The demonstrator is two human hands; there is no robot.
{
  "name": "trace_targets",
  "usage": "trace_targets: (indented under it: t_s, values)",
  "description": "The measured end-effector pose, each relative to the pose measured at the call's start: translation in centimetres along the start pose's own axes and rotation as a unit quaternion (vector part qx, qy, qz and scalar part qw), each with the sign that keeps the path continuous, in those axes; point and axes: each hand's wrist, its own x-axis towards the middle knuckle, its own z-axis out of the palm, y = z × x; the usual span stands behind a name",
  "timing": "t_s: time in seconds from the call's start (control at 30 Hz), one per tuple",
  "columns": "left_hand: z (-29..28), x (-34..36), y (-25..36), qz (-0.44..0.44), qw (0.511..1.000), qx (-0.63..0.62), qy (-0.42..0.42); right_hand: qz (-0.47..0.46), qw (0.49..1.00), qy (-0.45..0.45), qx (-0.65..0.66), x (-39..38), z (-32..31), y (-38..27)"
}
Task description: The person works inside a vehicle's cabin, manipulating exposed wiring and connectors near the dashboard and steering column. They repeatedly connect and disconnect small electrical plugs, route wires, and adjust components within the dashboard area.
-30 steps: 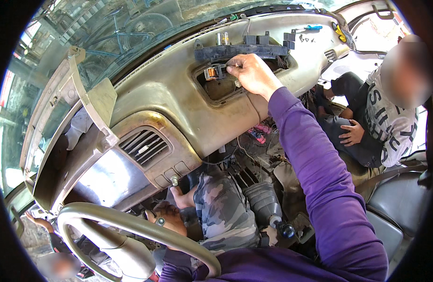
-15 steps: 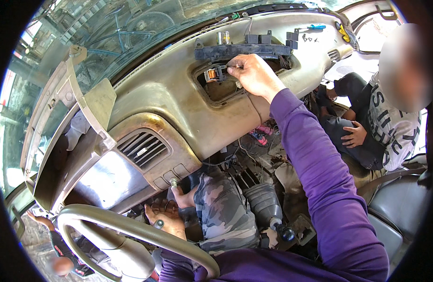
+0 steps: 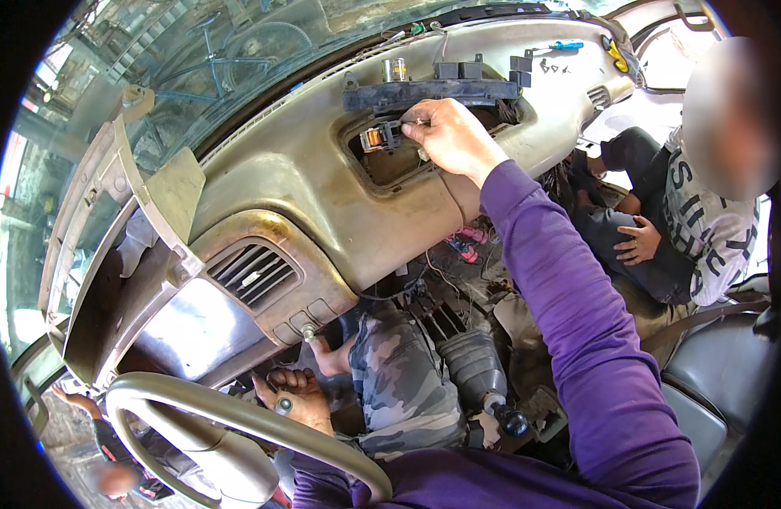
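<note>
The grip of the right hand (image 3: 448, 140) is pinching almost closed, thumb and fingertips holding the dark end of a small coil part (image 3: 375, 138). The part is showing a copper-orange winding in its middle, shiny pale metal at the left end and a black frame toward the fingers. It is hovering over the left side of the hole (image 3: 387, 167) in the tan dashboard (image 3: 390, 225). A black strip (image 3: 433, 92) is lying along the far edge, black boxes (image 3: 458, 71) standing beside it. The left hand (image 3: 307, 404) is curling its fingers loosely beyond the steering wheel (image 3: 254, 419); whether it is holding anything, I cannot tell.
</note>
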Motion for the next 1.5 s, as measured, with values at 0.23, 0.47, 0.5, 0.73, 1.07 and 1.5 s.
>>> trace_targets:
  t_s: [0.23,0.47,0.5,0.73,1.07,1.5]
  values:
    - [2.0,0.3,1.2,-0.084,0.991,0.019,0.106,-0.003,1.000,-0.021,-0.017,0.1,-0.6,-0.3]
    - [0.1,0.1,0.2,0.022,0.996,0.000,-0.083,-0.008,1.000,-0.010,-0.014,0.0,-0.2,-0.1]
    - [-0.2,0.4,0.1,0.014,0.999,0.017,-0.033,-0.013,1.000,-0.007,-0.015,0.0,-0.2,0.0]
    - [3.0,-1.4,0.1,0.030,0.991,0.093,0.090,-0.025,1.000,0.001,-0.019,0.2,0.0,0.5]
    - [3.8,-1.6,1.1,-0.037,0.991,0.046,0.116,-0.029,0.999,-0.001,-0.016,0.3,0.2,0.8]
    - [3.9,-1.8,1.0,-0.022,0.991,0.039,0.128,-0.004,1.000,-0.012,-0.017,0.0,-0.3,0.0]
